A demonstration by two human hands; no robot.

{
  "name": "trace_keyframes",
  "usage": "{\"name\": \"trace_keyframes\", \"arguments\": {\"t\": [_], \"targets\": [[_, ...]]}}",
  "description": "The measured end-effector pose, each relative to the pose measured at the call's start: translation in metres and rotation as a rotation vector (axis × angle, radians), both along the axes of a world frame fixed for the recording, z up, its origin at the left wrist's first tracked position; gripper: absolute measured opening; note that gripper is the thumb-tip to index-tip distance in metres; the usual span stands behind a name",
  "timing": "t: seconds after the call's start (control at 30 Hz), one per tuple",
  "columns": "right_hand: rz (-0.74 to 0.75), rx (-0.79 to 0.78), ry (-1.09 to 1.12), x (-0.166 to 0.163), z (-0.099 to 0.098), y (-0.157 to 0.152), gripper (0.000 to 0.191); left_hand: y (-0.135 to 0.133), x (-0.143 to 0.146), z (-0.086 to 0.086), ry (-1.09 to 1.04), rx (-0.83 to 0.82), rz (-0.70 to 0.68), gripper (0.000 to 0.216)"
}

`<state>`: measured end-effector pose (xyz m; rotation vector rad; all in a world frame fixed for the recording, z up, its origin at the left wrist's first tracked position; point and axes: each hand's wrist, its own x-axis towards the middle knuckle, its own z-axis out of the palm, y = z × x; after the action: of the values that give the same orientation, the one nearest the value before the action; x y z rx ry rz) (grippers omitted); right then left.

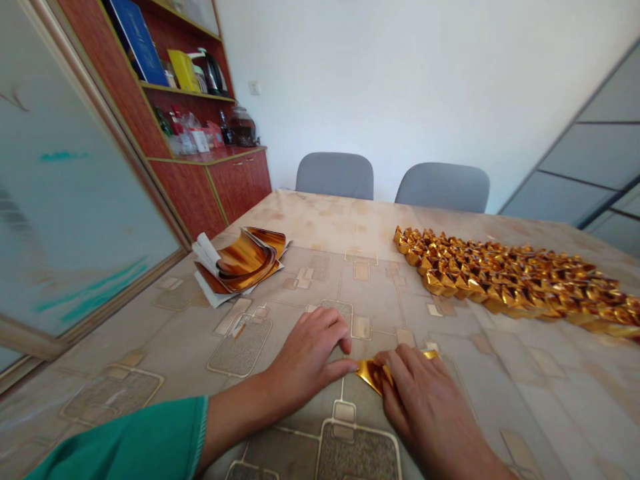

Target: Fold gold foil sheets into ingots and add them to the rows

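A folded piece of gold foil paper point(369, 375) lies on the patterned tabletop in front of me. My right hand point(423, 400) covers most of it, with its fingers closed over the paper. A gold corner shows beyond the knuckles, and the middle of the fold is hidden. To the left, my left hand point(313, 357) has its thumb stretched to the paper's left tip. Its fingers are bent and stand apart from the thumb, and nothing shows between them. Whether the thumb touches the tip or only meets it in view, I cannot tell.
Long rows of folded gold foil pieces point(500, 277) stand at the right. A loose stack of gold foil sheets point(250, 260) with white backing lies at the left. Two grey chairs point(335, 175) stand behind the table point(320, 220). A red cabinet point(240, 180) is beyond the left edge.
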<state>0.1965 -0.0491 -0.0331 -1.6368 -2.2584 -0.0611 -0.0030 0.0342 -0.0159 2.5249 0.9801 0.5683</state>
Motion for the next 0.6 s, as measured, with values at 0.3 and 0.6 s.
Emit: {"name": "trace_keyframes", "arguments": {"t": [0.3, 0.6], "targets": [[0.025, 0.026, -0.081, 0.003, -0.005, 0.002, 0.015, -0.034, 0.007, -0.007, 0.096, 0.476, -0.384, 0.019], [0.073, -0.024, -0.057, 0.007, 0.000, 0.001, 0.017, -0.036, -0.010, -0.013, 0.044, 0.400, -0.307, 0.026]]}}
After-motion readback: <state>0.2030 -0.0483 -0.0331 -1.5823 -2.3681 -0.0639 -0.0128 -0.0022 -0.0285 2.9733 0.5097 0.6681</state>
